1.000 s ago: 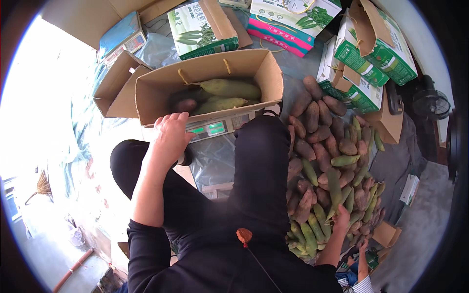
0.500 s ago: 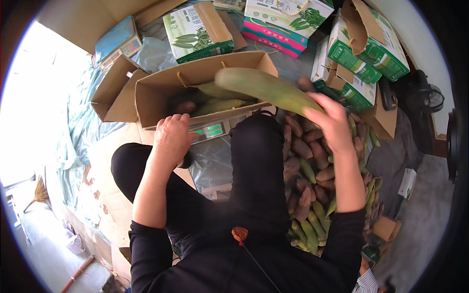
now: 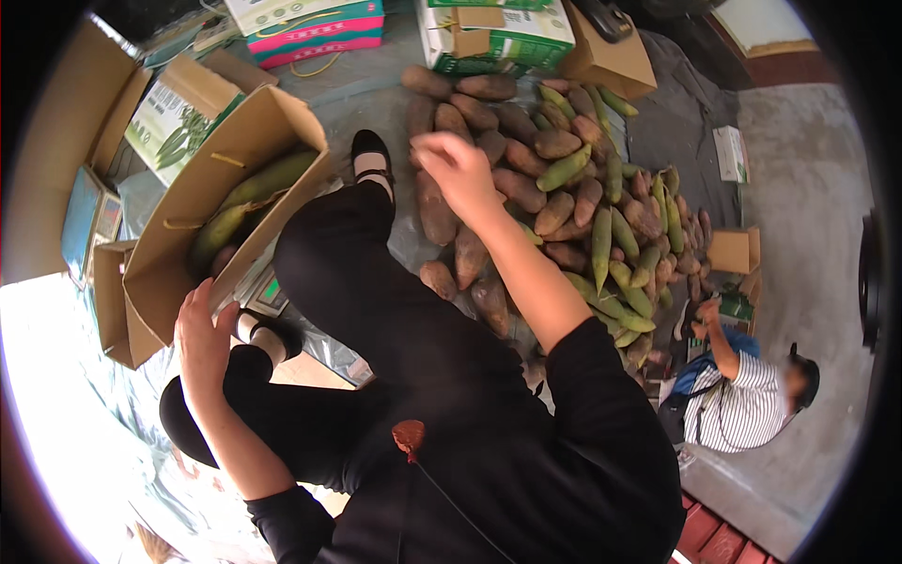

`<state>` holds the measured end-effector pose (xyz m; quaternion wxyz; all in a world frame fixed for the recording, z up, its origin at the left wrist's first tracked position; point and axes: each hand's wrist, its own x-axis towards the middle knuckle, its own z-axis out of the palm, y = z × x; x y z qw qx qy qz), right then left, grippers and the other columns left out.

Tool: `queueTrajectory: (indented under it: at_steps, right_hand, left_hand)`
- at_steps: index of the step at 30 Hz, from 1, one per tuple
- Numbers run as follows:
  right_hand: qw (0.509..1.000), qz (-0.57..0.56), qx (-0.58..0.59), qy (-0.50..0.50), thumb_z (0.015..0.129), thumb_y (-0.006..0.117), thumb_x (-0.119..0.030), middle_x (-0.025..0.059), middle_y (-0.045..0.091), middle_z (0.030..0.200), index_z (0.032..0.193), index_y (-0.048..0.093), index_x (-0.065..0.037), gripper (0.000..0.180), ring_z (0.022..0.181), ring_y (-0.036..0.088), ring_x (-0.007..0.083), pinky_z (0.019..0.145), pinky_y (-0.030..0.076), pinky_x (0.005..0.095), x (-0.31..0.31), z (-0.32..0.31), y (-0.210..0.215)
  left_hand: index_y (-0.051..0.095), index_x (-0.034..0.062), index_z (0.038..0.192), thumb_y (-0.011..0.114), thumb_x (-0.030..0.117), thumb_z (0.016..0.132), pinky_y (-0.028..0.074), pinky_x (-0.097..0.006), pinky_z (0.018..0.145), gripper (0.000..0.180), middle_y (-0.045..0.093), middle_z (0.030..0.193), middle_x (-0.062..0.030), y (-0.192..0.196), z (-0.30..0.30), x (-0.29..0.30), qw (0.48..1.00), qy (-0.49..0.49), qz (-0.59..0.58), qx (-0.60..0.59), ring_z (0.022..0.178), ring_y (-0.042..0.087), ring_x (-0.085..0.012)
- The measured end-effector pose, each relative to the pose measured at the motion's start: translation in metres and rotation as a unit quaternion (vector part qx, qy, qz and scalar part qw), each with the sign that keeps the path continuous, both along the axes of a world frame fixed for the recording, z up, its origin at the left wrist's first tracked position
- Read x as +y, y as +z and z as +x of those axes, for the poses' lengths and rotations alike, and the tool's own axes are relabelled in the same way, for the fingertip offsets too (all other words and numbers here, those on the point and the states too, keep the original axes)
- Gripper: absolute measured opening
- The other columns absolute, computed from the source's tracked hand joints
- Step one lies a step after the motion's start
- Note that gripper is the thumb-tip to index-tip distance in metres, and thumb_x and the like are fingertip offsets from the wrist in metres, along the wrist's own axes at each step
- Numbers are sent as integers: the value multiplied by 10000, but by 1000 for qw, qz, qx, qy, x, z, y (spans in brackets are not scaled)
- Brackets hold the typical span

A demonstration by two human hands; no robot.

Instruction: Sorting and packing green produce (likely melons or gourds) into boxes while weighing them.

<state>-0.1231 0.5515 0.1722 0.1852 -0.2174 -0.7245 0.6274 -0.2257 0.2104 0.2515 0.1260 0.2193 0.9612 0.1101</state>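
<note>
My left hand (image 3: 200, 338) rests at the near edge of an open cardboard carton (image 3: 155, 282), fingers stretched out and thumb apart. Inside the carton lie long green radishes (image 3: 268, 180), with a brownish one partly hidden beneath them. My right hand (image 3: 458, 172) is over the left side of a heap of soil-dusted brown radishes (image 3: 519, 190), its fingers loosely bent and nothing visible in them. Green radishes (image 3: 602, 249) are mixed into the heap and lie thickest on its near side. Beside the carton, a scale (image 3: 270, 293) with a lit green display shows partly.
Printed green-and-white cartons (image 3: 512, 49) stand beyond the heap. A pink-and-blue box stack (image 3: 319, 38) is at the far left. At right, a person in a striped shirt (image 3: 742, 404) sits near a small brown carton (image 3: 733, 250). My shoe (image 3: 369, 150) stands between carton and heap.
The view has swung to the right, bringing the heap and the other person into sight. My right hand has let go of the large green radish and moved from the carton to the heap.
</note>
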Motion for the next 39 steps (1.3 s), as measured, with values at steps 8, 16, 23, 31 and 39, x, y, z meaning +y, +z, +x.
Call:
queueTrajectory:
  at_steps: [8, 16, 23, 31, 39]
  right_hand:
    - [947, -2, -277, -165, 797, 602, -116, 109, 655, 779, 926, 653, -9, 175, 728, 620, 178, 683, 479, 292, 48, 238, -159]
    - [839, 124, -481, -221, 745, 639, -107, 134, 669, 765, 849, 673, 5, 157, 705, 646, 202, 657, 495, 334, 88, 330, -198]
    - [827, 114, -518, -186, 744, 659, -165, 152, 673, 872, 864, 666, -46, 169, 837, 644, 301, 747, 498, 372, 104, 243, -189]
    - [711, 388, -581, 78, 755, 662, -195, 74, 558, 1168, 1129, 558, -113, 397, 1105, 491, 307, 930, 439, 399, 116, 167, -203]
    - [661, 430, -602, 127, 787, 601, -147, 39, 509, 1195, 1184, 502, -151, 409, 1145, 467, 258, 878, 453, 437, 122, 155, -241]
  left_hand:
    - [560, -19, 1161, 623, 146, 811, 417, -382, 927, 393, 590, 1147, -191, -5, -11, 4, 996, 43, 11, -72, 1088, 550, -341]
    - [568, -10, 1170, 588, 168, 862, 441, -339, 905, 357, 620, 1126, -176, -7, -14, 4, 994, 59, 82, -38, 1063, 595, -264]
    - [595, 5, 1145, 597, 174, 869, 464, -308, 863, 323, 646, 1066, -162, -7, -14, 5, 987, 111, 107, -54, 993, 617, -212]
    - [636, -35, 1008, 603, 140, 829, 470, -297, 784, 253, 656, 915, -143, -2, -14, 10, 983, 126, 129, -43, 838, 626, -220]
    - [668, -17, 924, 650, 204, 818, 477, -308, 715, 245, 651, 840, -129, -1, -18, 7, 978, 147, 147, -33, 764, 626, -241]
